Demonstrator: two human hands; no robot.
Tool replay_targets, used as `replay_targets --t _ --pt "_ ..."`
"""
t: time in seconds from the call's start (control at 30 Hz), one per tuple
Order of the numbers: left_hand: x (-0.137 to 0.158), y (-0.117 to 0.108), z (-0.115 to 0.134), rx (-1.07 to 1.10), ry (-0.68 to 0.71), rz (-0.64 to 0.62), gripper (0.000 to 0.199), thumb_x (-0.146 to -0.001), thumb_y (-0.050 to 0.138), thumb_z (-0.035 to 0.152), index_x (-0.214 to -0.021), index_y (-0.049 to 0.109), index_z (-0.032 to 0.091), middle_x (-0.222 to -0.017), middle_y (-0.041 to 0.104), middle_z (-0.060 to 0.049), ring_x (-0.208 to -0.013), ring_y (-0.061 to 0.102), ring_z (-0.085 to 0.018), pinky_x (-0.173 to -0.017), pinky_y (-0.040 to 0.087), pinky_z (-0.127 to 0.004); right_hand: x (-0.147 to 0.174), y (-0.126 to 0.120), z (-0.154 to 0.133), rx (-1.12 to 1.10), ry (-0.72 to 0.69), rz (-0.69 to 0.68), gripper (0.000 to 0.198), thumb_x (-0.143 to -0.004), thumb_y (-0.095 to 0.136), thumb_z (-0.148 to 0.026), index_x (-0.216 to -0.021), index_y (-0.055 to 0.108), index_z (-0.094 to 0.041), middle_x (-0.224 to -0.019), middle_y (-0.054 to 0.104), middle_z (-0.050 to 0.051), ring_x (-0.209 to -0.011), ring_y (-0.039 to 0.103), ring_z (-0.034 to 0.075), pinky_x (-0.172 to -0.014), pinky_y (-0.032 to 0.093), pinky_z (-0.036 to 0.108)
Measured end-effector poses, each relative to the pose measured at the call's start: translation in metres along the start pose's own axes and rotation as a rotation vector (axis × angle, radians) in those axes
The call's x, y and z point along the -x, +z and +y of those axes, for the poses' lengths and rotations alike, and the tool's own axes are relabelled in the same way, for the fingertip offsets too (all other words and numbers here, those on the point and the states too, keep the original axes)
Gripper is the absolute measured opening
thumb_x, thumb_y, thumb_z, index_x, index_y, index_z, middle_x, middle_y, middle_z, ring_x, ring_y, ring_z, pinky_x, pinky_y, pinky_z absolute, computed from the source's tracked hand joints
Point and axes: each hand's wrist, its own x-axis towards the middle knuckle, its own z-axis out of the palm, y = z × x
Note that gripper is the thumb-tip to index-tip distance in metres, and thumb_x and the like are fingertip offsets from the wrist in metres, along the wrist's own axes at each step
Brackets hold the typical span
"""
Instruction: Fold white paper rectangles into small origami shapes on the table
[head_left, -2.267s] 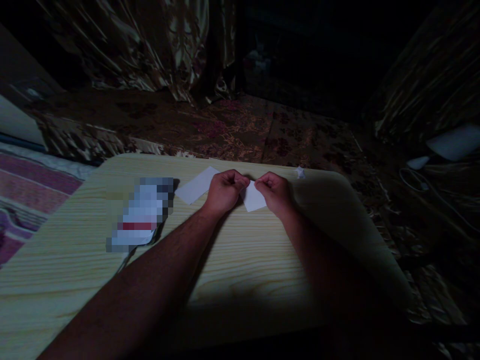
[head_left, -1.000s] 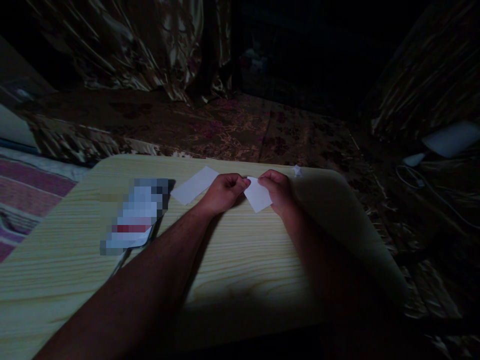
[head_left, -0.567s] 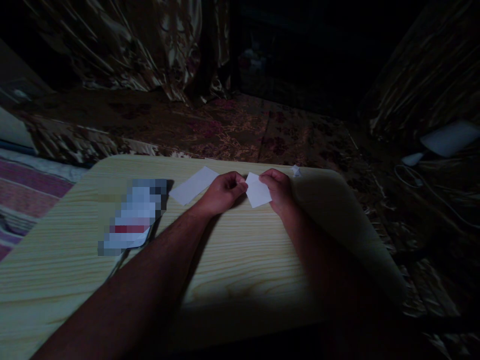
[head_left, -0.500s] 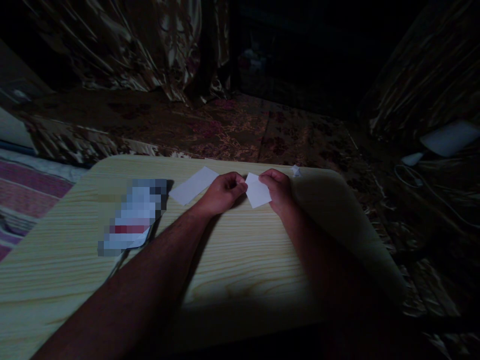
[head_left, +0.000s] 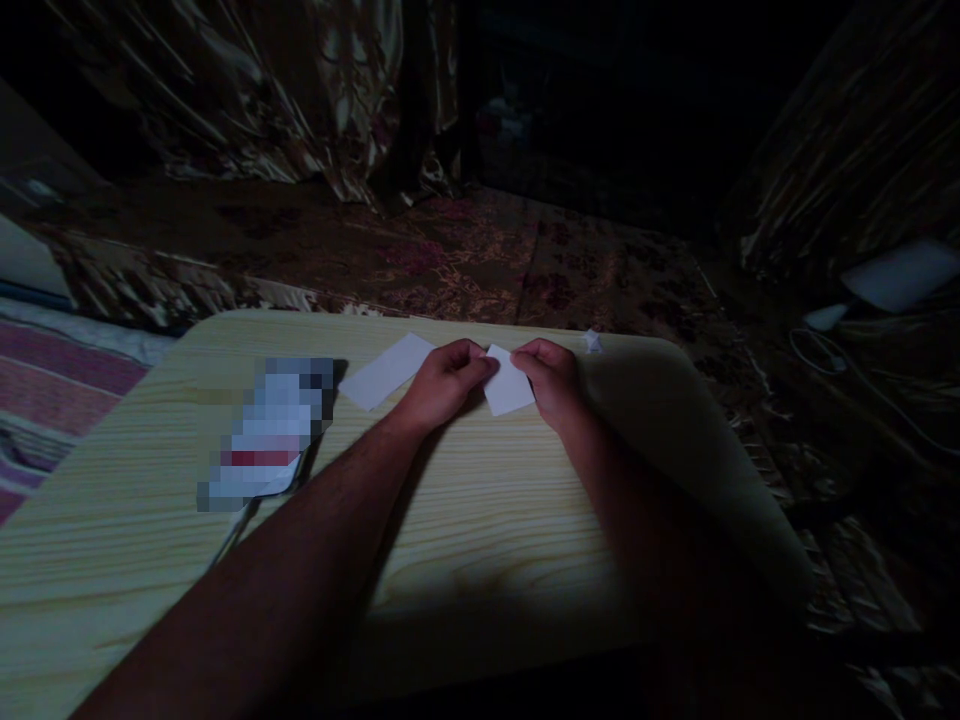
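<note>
A small white piece of paper point(head_left: 510, 386) is held up between my two hands over the wooden table. My left hand point(head_left: 451, 382) pinches its left edge between thumb and fingers. On the opposite edge, my right hand point(head_left: 551, 378) grips it with the thumb on top. Behind my left hand a longer white paper strip point(head_left: 386, 372) lies flat on the table. Past my right hand, close to the far edge, sits a small white folded-paper star point(head_left: 592, 342).
A phone point(head_left: 270, 430) with a blurred-out screen lies at the left, a cable point(head_left: 231, 535) running from it. The light wooden table point(head_left: 495, 540) has rounded corners. Patterned fabric point(head_left: 480, 255) lies beyond it. At the right are a pale flat object point(head_left: 904, 275) and a white cord point(head_left: 814, 350).
The paper has shifted slightly left and turned a little between my hands. My left thumb now overlaps its edge further, and both hands stay on it.
</note>
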Motion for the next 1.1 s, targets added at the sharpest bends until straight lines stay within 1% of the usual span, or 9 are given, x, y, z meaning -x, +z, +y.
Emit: replay_targets --t 0.07,0.17,0.3,0.57,0.83,1.1 --pt "0.0002 0.0006 -0.0002 -0.006 -0.003 0.008 0.025 -0.073 0.066 0.039 -0.068 0.057 0.016 -0.062 0.054 0.001 -0.054 0.044 -0.01 -0.051 0.032 -0.022 0.0024 0.0023 -0.0021 0.013 -0.003 -0.029 0.021 -0.066 0.067 -0.037 -0.07 0.06 -0.017 -0.058 0.057 -0.003 -0.052 0.049 0.01 -0.048 0.037 0.022" --pt "-0.0003 -0.0006 -0.0036 -0.004 -0.006 0.053 0.026 -0.072 0.067 0.039 -0.064 0.055 0.016 -0.059 0.052 0.002 -0.052 0.042 -0.009 -0.049 0.03 -0.022 0.0051 0.0047 -0.0042 0.027 -0.001 -0.072 0.023 -0.066 0.068 -0.038 -0.075 0.062 -0.017 -0.063 0.061 -0.002 -0.054 0.052 0.011 -0.05 0.039 0.023" --pt "-0.0023 -0.004 -0.0084 0.042 -0.004 0.091 0.025 -0.073 0.067 0.037 -0.066 0.055 0.016 -0.06 0.054 0.001 -0.052 0.044 -0.009 -0.05 0.032 -0.022 0.0056 0.0049 -0.0046 0.027 -0.004 -0.106 0.024 -0.063 0.071 -0.035 -0.077 0.063 -0.017 -0.067 0.064 -0.001 -0.055 0.054 0.011 -0.052 0.04 0.023" --pt "-0.0018 -0.0039 -0.0058 0.034 0.004 0.082 0.026 -0.073 0.067 0.036 -0.064 0.054 0.016 -0.059 0.054 0.002 -0.051 0.043 -0.009 -0.049 0.033 -0.022 0.0056 0.0041 -0.0038 0.037 -0.011 -0.107 0.021 -0.066 0.07 -0.034 -0.072 0.062 -0.016 -0.061 0.061 -0.002 -0.052 0.051 0.01 -0.049 0.038 0.022" --pt "-0.0017 -0.0043 -0.0058 0.012 0.002 0.062 0.027 -0.073 0.067 0.037 -0.065 0.054 0.016 -0.058 0.052 0.003 -0.05 0.042 -0.008 -0.048 0.032 -0.022 0.0055 0.005 -0.0038 0.051 0.01 -0.088 0.022 -0.066 0.068 -0.036 -0.076 0.063 -0.016 -0.064 0.063 -0.001 -0.054 0.054 0.011 -0.05 0.04 0.023" --pt "-0.001 -0.0023 -0.0072 -0.045 0.012 0.052 0.025 -0.074 0.066 0.036 -0.067 0.056 0.015 -0.06 0.054 0.002 -0.052 0.043 -0.008 -0.049 0.033 -0.02 0.0065 0.0079 -0.0053 0.072 0.0 -0.046 0.018 -0.066 0.066 -0.033 -0.07 0.062 -0.016 -0.057 0.058 -0.003 -0.051 0.05 0.01 -0.049 0.037 0.021"
